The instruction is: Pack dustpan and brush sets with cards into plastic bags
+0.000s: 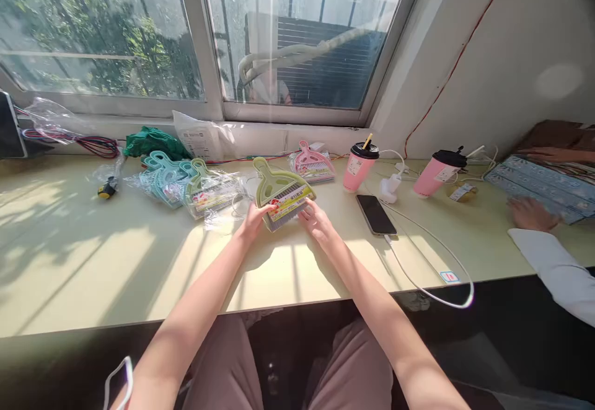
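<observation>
Between my hands is a green mini dustpan and brush set with a yellow printed label, tilted above the table. My left hand grips its lower left corner. On the lower right edge, my right hand has its fingers closed. Left of it lie a green dustpan set in clear plastic and several teal dustpan sets, partly overlapping. Behind it, near the window, rests a pink dustpan set in clear wrapping.
Two pink cups with black lids stand to the right, near a phone on a white charging cable. A screwdriver-like yellow and black tool lies left. At far right, another person's hand touches a blue patterned box.
</observation>
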A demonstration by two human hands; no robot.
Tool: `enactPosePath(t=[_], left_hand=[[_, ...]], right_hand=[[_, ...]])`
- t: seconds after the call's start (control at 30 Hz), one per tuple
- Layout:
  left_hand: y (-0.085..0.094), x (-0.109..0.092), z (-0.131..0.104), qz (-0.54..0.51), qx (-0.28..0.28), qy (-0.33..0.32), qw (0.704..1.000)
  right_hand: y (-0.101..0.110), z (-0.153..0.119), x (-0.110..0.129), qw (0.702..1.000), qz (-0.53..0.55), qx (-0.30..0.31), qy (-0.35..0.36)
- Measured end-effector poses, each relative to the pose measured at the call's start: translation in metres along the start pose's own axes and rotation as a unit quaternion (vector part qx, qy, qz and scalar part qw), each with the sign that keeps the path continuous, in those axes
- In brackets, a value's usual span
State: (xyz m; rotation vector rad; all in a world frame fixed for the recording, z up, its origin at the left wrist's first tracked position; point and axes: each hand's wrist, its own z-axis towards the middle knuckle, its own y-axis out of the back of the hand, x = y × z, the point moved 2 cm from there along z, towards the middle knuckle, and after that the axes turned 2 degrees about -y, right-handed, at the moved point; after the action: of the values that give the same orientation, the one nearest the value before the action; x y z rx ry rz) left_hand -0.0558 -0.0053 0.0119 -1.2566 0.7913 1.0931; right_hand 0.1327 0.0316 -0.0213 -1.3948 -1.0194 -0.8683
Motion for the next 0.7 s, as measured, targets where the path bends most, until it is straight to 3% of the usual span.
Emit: enactPosePath(t=[0.13,0.37,0.5,0.57,0.63,0.7], left_hand=[[-0.002,-0.001,-0.003,-0.008,0.002,0.013,1.0],[-0.001,0.005,-0.003,-0.022,0.032,0.026,0.999],[0.001,0.001,-0.003,0.031,0.022,0.077,0.996],[0.006,-0.004,-0.002,0.059,-0.016,0.077,0.995],[0.016,-0.012,-0.002,0.12,-0.105,0.013,0.987],[0.027,-0.02,-0.002,0.241,-0.205,-0.081,0.945]], right_hand=[[-0.01,-0.006,0.003,0.998,0.028,0.038,-0.048],[-0.009,-0.004,0.006,0.998,0.024,0.008,-0.059],[-0.005,-0.004,0.006,0.999,0.02,0.002,-0.047],[-0.002,-0.005,0.012,0.999,0.019,0.005,-0.028],[0.001,-0.005,0.019,1.0,0.024,0.007,0.004],[0.004,-0.006,0.026,0.999,0.03,0.006,0.035]])
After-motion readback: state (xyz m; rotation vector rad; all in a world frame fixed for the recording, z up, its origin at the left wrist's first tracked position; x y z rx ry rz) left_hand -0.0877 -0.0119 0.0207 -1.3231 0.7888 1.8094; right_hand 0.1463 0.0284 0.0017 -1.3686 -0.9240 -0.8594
